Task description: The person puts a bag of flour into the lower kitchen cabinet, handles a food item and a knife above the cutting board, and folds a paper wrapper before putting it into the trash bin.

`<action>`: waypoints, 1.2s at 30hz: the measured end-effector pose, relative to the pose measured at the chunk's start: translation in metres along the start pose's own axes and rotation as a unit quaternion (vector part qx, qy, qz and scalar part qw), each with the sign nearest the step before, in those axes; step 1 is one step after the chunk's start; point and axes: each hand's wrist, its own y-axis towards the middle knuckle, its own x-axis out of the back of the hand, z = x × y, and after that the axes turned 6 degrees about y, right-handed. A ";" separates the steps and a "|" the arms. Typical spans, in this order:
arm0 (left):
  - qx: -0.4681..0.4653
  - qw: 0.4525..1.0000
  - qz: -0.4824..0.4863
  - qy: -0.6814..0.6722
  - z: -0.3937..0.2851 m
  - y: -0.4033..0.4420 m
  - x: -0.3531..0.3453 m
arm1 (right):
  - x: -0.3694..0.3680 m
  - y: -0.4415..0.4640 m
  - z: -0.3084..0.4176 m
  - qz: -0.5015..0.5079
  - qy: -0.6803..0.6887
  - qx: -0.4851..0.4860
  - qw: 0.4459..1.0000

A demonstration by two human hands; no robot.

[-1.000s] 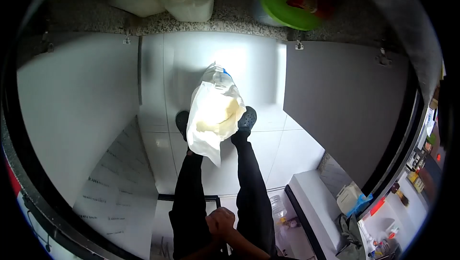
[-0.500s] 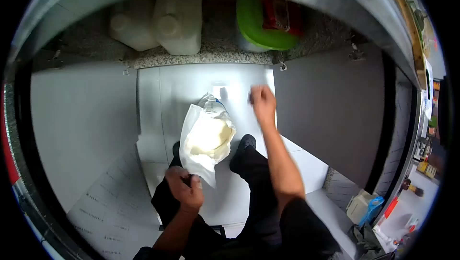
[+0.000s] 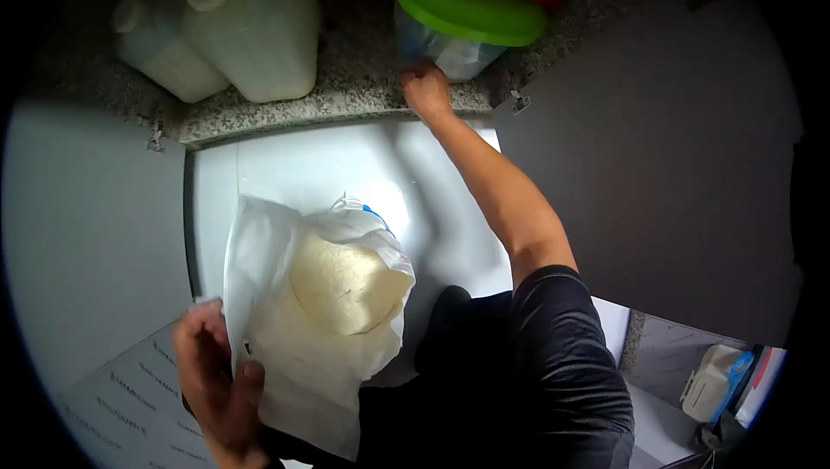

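My right hand (image 3: 426, 93) is at the front edge of the granite shelf (image 3: 346, 102), by the base of the tub (image 3: 462, 58); its fingers are curled and I can't tell if they grip anything. My left hand (image 3: 216, 374) is part open, thumb and fingers apart, at the left edge of the bag (image 3: 294, 391); I can't tell if it pinches it. The bag sits open-mouthed on the floor (image 3: 285, 158), out from the shelf's front edge, with pale powder (image 3: 346, 283) inside. 2 jugs (image 3: 259, 28) stand near the shelf's front edge, left of the tub.
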 end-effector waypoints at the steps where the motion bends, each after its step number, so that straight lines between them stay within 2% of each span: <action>1: 0.010 1.000 -0.005 -0.006 -0.021 0.004 -0.005 | -0.002 0.003 0.008 0.050 0.054 -0.019 0.997; 2: 0.000 1.000 -0.017 -0.006 -0.025 0.001 -0.001 | 0.005 0.002 0.016 0.133 0.021 -0.061 0.989; 3: 0.041 0.999 0.014 0.003 -0.024 0.004 0.003 | 0.019 -0.008 0.035 0.214 -0.016 -0.097 0.972; 4: 0.083 0.996 0.044 0.011 -0.021 0.005 0.005 | 0.024 -0.014 0.046 0.285 0.043 -0.165 0.943; 5: 0.087 0.995 0.036 -0.027 -0.020 0.004 0.004 | 0.034 -0.024 0.059 0.340 0.010 -0.110 0.934; 6: 0.079 0.996 0.024 -0.028 -0.018 0.001 0.009 | 0.039 -0.035 0.070 0.373 0.003 -0.101 0.922; 8: 0.077 0.991 0.068 0.091 -0.011 -0.005 0.019 | 0.053 -0.044 0.095 0.516 -0.057 -0.115 0.847; 9: 0.070 0.986 0.044 0.147 -0.016 -0.006 0.018 | 0.056 -0.048 0.109 0.579 -0.106 -0.110 0.801; 10: 0.066 0.987 0.035 0.145 -0.019 -0.006 0.019 | 0.057 -0.057 0.127 0.613 -0.119 -0.115 0.773; 12: 0.070 0.942 0.105 0.310 -0.026 -0.008 0.023 | 0.054 -0.074 0.150 0.685 -0.120 -0.107 0.710; 16: 0.060 0.927 0.139 0.345 -0.026 -0.007 0.027 | 0.039 -0.113 0.190 0.731 -0.245 -0.031 0.636; 18: 0.101 0.946 0.151 0.269 -0.019 -0.008 0.027 | 0.038 -0.130 0.185 0.729 -0.269 0.079 0.624; 19: 0.062 0.941 0.163 0.291 -0.014 -0.008 0.029 | 0.042 -0.136 0.186 0.730 -0.276 0.082 0.620; 23: 0.026 0.957 0.151 0.246 -0.013 -0.007 0.024 | 0.068 -0.144 0.209 0.684 -0.338 0.143 0.630; 25: -0.005 0.958 0.151 0.243 -0.012 -0.004 0.023 | 0.076 -0.152 0.199 0.660 -0.374 0.125 0.639; 28: -0.002 0.969 0.156 0.193 -0.010 -0.002 0.023 | 0.083 -0.155 0.196 0.638 -0.425 0.079 0.638; 30: -0.013 0.968 0.155 0.198 -0.011 -0.001 0.023 | 0.089 -0.149 0.199 0.643 -0.414 -0.030 0.644; 32: -0.025 0.967 0.156 0.201 -0.009 -0.003 0.021 | 0.094 -0.151 0.192 0.650 -0.388 -0.052 0.651; 34: -0.058 0.975 0.124 0.173 -0.005 -0.005 0.019 | 0.098 -0.158 0.191 0.636 -0.298 -0.130 0.700; 35: -0.059 0.975 0.124 0.172 0.000 -0.004 0.018 | 0.098 -0.162 0.190 0.635 -0.299 -0.129 0.700; 36: -0.065 0.980 0.111 0.150 0.008 -0.002 0.016 | 0.098 -0.165 0.187 0.631 -0.248 -0.126 0.724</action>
